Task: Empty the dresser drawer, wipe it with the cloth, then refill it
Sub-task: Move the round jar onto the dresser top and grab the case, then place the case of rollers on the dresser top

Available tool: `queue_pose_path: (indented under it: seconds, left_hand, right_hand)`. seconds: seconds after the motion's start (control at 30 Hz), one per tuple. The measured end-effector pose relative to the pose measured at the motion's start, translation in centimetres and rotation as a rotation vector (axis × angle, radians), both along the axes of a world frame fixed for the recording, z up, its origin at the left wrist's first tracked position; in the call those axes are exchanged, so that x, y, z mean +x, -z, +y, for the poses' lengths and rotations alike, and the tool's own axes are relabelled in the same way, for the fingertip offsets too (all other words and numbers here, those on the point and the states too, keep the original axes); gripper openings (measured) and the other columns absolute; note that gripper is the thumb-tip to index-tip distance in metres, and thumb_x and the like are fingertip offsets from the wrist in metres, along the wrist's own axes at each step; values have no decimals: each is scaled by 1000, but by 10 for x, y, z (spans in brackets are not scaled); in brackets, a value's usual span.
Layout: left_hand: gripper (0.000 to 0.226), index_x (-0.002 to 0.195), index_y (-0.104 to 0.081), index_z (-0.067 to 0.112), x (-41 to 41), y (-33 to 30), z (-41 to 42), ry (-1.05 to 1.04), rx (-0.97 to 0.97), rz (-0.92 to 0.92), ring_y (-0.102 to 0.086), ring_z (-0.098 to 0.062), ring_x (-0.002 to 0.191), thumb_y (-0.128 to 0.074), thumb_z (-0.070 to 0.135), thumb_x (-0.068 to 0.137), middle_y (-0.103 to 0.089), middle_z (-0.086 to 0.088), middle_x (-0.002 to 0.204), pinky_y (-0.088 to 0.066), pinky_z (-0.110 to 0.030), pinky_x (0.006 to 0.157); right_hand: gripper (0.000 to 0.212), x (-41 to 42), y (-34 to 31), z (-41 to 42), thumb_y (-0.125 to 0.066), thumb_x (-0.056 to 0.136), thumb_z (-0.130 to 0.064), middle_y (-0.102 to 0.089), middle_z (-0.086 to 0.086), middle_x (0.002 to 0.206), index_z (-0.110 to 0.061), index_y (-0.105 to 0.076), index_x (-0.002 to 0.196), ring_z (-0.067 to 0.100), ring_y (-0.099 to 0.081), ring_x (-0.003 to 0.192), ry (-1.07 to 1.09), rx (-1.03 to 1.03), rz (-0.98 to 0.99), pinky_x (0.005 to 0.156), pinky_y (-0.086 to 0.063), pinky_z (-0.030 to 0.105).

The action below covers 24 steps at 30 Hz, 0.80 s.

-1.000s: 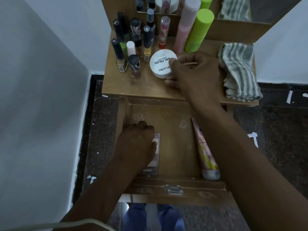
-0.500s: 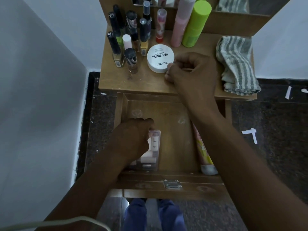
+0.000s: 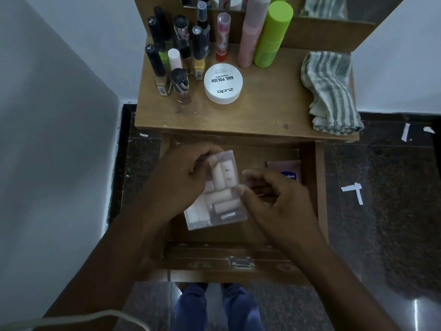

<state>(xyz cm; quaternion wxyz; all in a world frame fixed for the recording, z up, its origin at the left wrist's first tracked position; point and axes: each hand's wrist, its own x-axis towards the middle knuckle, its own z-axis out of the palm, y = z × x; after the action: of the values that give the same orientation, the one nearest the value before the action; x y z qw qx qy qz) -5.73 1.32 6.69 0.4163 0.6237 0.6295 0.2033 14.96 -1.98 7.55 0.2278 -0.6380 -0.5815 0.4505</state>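
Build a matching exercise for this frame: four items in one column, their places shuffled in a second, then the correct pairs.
Items:
1. clear plastic box
2. striped cloth
3. white round tub
4. pink tube

Places:
A. on the dresser top, right edge
B. lying in the drawer, right side
C. held in the left hand over the drawer
D. on the dresser top, beside the nail polish bottles

Pairs: 1-C, 2-A, 3-D, 4-B
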Motion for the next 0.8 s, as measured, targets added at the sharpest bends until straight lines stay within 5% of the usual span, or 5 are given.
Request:
queue_pose_path:
  seconds: [0.2, 0.4, 0.53, 0.67, 0.8]
  left_hand:
    - [32, 117, -76, 25, 9, -21, 21, -103, 45, -89, -70, -2, 100, -53, 38, 98, -76, 14, 106, -56, -31, 85]
    - [40, 136, -65, 26, 25, -36, 7, -292, 215, -35, -63, -1, 115, -74, 22, 97, -67, 13, 129, -53, -19, 92]
    - [66, 153, -50, 25, 38, -38, -8, -353, 303, -36, -59, -4, 130, -78, 24, 93, -60, 11, 147, -54, -25, 105]
    - [70, 154, -50, 23, 52, -32, -12, -292, 284, -128, -59, -1, 133, -81, 28, 91, -61, 12, 147, -56, -32, 108]
    - [80, 155, -50, 16, 64, -18, -10, -172, 295, -27, -51, -12, 145, -86, 37, 86, -55, 0, 155, -50, -40, 115]
  right_hand:
    - [45, 9, -2, 3, -68, 94, -12, -73, 1, 115, -23, -57, 136, 16, -74, 94, 5, -174, 313, 71, -64, 36]
    - [41, 23, -15, 12, -63, 93, 1, -76, 15, 108, -4, -58, 133, 37, -74, 80, 120, -76, 610, 62, -63, 37]
    - [42, 25, -22, 18, -63, 91, -4, -76, 17, 108, -3, -58, 133, 29, -73, 76, 238, -15, 681, 61, -62, 34]
    - [42, 26, -23, 29, -62, 95, -1, -76, 19, 104, -3, -53, 136, 26, -72, 68, 348, 54, 695, 60, -61, 32]
    - [38, 27, -26, 38, -62, 97, -1, -77, 18, 96, -7, -52, 134, 24, -72, 63, 434, 110, 638, 60, -62, 32]
